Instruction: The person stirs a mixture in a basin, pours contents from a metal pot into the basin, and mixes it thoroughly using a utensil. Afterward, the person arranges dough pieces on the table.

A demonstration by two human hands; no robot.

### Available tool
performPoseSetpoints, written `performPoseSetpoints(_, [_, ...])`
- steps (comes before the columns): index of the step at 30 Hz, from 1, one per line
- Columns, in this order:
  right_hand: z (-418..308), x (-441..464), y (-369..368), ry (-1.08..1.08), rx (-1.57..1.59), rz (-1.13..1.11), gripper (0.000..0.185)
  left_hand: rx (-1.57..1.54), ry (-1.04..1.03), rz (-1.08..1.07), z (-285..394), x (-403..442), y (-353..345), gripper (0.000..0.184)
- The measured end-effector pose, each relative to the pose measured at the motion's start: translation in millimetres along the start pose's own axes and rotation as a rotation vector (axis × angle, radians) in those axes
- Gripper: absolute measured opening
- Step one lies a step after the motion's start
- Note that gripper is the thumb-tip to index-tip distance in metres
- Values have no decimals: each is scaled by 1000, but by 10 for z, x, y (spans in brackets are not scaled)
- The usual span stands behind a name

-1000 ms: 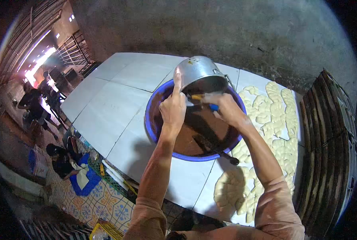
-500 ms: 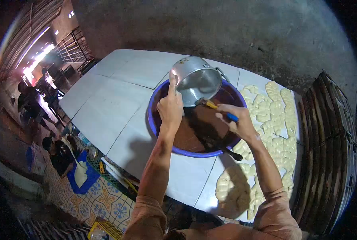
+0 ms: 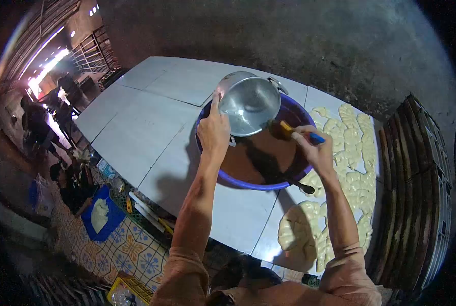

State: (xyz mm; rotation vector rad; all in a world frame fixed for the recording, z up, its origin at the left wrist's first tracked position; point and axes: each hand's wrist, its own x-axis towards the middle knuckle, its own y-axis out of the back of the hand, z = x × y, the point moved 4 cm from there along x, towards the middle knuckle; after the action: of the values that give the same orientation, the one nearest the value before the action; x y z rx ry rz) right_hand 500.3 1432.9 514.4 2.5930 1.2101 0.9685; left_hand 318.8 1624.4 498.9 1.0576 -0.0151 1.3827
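Note:
My left hand [image 3: 214,131] grips the side of a silver metal pot [image 3: 249,106], tilted over a purple basin [image 3: 258,186] so its bare inner bottom shows. Brown liquid [image 3: 243,160] fills the lower part of the basin. In my right hand [image 3: 314,148] is a brush [image 3: 287,126] with a yellow and blue handle, its dark bristles just right of the pot's rim. A dark-handled tool [image 3: 302,186] leans out over the basin's front right edge.
Pale dough pieces [image 3: 351,148] cover the table's right side. Stacked dark trays [image 3: 411,204] stand at the right against the wall. On the floor at left, a person [image 3: 75,188] sits beside a blue container [image 3: 116,217]. Other people are farther back.
The pot has turned so its inside faces me more. My right hand has moved right and drawn the brush away from the pot's inside.

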Motion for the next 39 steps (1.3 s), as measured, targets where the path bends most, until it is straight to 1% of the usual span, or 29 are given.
performPoseSetpoints(1, [-24, 0, 28, 12, 166, 100, 20, 21, -2, -16, -20, -13, 11, 53])
performPoseSetpoints(3, [-93, 65, 57, -73, 271, 188, 20, 9, -60, -8, 6, -49, 69, 51])
performPoseSetpoints(5, [-213, 133, 16, -157, 267, 165, 22, -31, -95, -11, 67, -95, 105, 50])
performPoseSetpoints(6, [-219, 157, -18, -164, 256, 174, 23, 62, -21, -80, 99, -114, 118, 50])
performPoseSetpoints(9, [-14, 191, -67, -250, 274, 123, 24, -35, -99, -46, 155, -171, 193, 45])
performPoseSetpoints(10, [-68, 139, -87, -270, 374, 150, 24, -51, -41, -135, 195, -176, 265, 39])
performPoseSetpoints(11, [-129, 91, -56, -245, 227, 168, 23, -140, -64, -122, 285, -213, 383, 31])
performPoseSetpoints(14, [-385, -65, 95, -124, -220, 231, 25, -124, -38, -256, 383, -288, 582, 27])
performPoseSetpoints(15, [-365, -119, 140, -112, -219, 250, 30, -159, 58, -388, 373, -318, 617, 29])
performPoseSetpoints(17, [-436, -243, 235, -66, -206, 260, 34, -204, 65, -474, 440, -420, 721, 29])
performPoseSetpoints(18, [-522, -350, 301, -122, -237, 220, 38, -317, 138, -543, 492, -506, 793, 28])
performPoseSetpoints(19, [-510, -427, 357, -79, -236, 197, 39, -425, 214, -614, 558, -610, 884, 27])
performPoseSetpoints(21, [-684, -721, 470, -100, -120, 151, 42, -546, 224, -669, 720, -842, 1111, 22])
performPoseSetpoints(23, [-810, -1009, 587, -61, -260, 68, 38, -526, 155, -688, 606, -1026, 1201, 19])
performPoseSetpoints(24, [-883, -1192, 649, -13, -267, 56, 39, -483, 160, -719, 616, -1160, 1278, 18])
performPoseSetpoints(25, [-958, -1422, 712, 24, -278, 47, 40, -349, 284, -750, 559, -1319, 1374, 18])
performPoseSetpoints(26, [-1040, -1667, 803, 11, -186, 17, 42, -342, 324, -719, 455, -1493, 1405, 22])
performPoseSetpoints(27, [-1116, -1934, 891, 5, -92, -3, 46, -310, 365, -778, 418, -1677, 1464, 25])
performPoseSetpoints(28, [-1110, -2203, 948, -80, -62, -87, 46, -73, -24, -650, 185, -1779, 1521, 28])
performPoseSetpoints(29, [-1100, -2510, 1015, -162, -21, -170, 46, -172, 38, -721, 373, -2098, 1625, 31])
performPoseSetpoints(30, [-987, -2908, 1030, -238, 152, -233, 45, -244, 413, -914, 269, -2340, 1605, 33])
performPoseSetpoints(31, [-911, -3279, 1132, -243, 192, -254, 44, -146, 111, -928, 515, -2625, 1639, 34])
performPoseSetpoints(32, [-841, -3653, 1231, -250, 232, -276, 43, -137, 177, -882, 622, -2982, 1608, 32])
performPoseSetpoints(33, [-851, -4021, 1476, -199, 133, -261, 41, -132, 243, -833, 729, -3340, 1582, 31])
performPoseSetpoints(34, [-791, -4398, 1678, -317, 174, -307, 41, -6, 142, -1159, 862, -3630, 1547, 37])
performPoseSetpoints(35, [-786, -4729, 1862, -434, 218, -358, 42, 129, -154, -1141, 603, -3919, 1452, 33])
performPoseSetpoints(37, [-492, -5671, 2218, -580, 318, -142, 44, -68, 282, -1402, 1301, -4748, 1113, 32])
performPoseSetpoints(38, [-300, -6210, 2349, -637, 272, -34, 44, -3, 232, -1379, 1152, -5166, 896, 25])
performPoseSetpoints(39, [31, -6851, 2378, -737, 168, 28, 43, -40, 391, -1528, 1317, -5558, 678, 16])
